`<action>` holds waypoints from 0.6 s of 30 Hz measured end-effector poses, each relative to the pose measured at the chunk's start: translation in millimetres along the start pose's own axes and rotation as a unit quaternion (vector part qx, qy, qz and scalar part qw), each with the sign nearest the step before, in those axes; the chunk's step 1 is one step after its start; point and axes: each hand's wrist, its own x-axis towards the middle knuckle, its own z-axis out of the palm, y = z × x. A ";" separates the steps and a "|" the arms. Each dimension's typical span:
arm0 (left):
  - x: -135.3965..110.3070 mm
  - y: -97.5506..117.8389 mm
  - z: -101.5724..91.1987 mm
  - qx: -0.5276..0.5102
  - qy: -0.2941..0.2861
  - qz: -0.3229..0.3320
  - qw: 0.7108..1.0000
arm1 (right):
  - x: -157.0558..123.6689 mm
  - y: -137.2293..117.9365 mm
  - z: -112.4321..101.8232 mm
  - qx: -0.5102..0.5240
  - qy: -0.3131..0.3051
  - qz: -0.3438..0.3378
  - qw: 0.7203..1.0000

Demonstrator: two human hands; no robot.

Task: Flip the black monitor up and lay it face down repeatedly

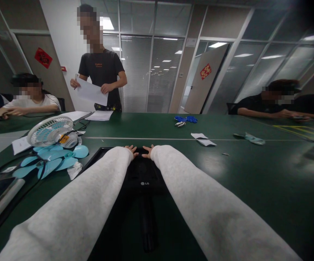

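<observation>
A black LG monitor [143, 174] lies on the green table in front of me, its logo side up. A dark cylindrical stand neck [147, 224] juts from it toward me. Both my arms, in light grey sleeves, reach forward over it. At the monitor's far part, my left hand [132, 150] rests with its fingers apart. Close beside it, my right hand [147, 151] also has spread fingers and lies on the black casing. Neither hand is wrapped around anything. My sleeves hide much of the monitor's sides.
To the left lie a white fan cage [50, 131], light-blue fan blades [41, 163], cables and a crumpled tissue [74, 169]. Blue gloves [186, 119] and folded papers [203, 139] lie farther off. A standing person [99, 72] holds paper across the table; others sit at both sides.
</observation>
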 end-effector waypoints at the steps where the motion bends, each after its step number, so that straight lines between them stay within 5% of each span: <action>1: -4.9 1.7 -7.1 0.003 -0.012 0.001 1.000 | -5.5 -1.7 -3.3 -0.003 -0.001 -0.006 1.000; 7: -71.5 10.5 -51.6 0.033 -0.054 0.030 0.998 | -78.8 -6.7 -31.4 -0.012 -0.025 -0.120 0.992; 10: -129.6 13.8 -53.6 0.045 -0.010 0.043 0.998 | -137.1 -2.5 -17.9 0.005 0.005 -0.224 0.975; 13: -184.1 20.6 -27.1 0.034 0.097 0.104 0.989 | -184.2 -1.9 20.9 0.033 0.118 -0.282 0.952; 16: -217.1 28.7 16.8 0.014 0.241 0.200 0.950 | -206.0 -7.5 59.7 0.020 0.215 -0.255 0.943; 18: -226.8 31.5 42.9 0.047 0.340 0.205 0.916 | -209.6 -11.7 74.5 0.014 0.269 -0.232 0.935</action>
